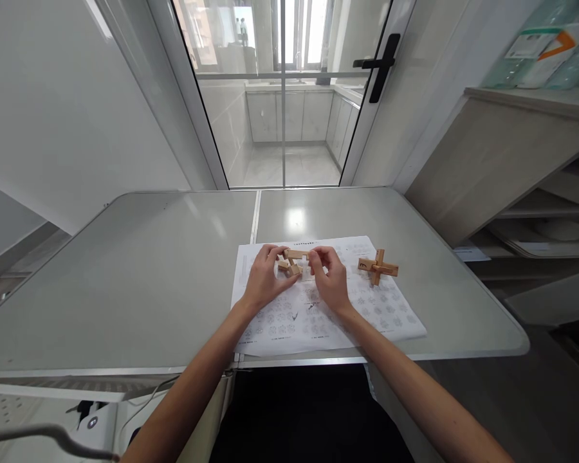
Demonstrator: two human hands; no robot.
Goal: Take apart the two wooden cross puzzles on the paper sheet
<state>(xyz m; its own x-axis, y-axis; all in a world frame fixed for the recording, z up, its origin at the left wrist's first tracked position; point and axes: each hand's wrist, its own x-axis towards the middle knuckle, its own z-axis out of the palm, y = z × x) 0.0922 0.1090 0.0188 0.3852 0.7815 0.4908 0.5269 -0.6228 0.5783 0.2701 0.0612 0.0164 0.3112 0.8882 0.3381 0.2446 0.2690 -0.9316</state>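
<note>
My left hand (265,278) and right hand (332,280) pinch the wooden blocks (293,260) from both sides, fingers closed on them, steadying the loose cluster above the paper sheet (367,316).

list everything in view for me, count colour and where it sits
wooden puzzle pieces: several, light wood, held together between both hands above the sheet
cross puzzle: 1, light wood, assembled, on the sheet right of the hands
paper sheet: 1, white with grey printed diagrams, near middle of the table
table: 1, pale grey, fills the foreground
glass door: 1, clear with pale frame, behind the table
door handle: 1, black, on the door's right edge
shelf unit: 1, light wood, far right
left hand: 1, bare, fingers on the pieces
right hand: 1, bare, fingers on the pieces
</note>
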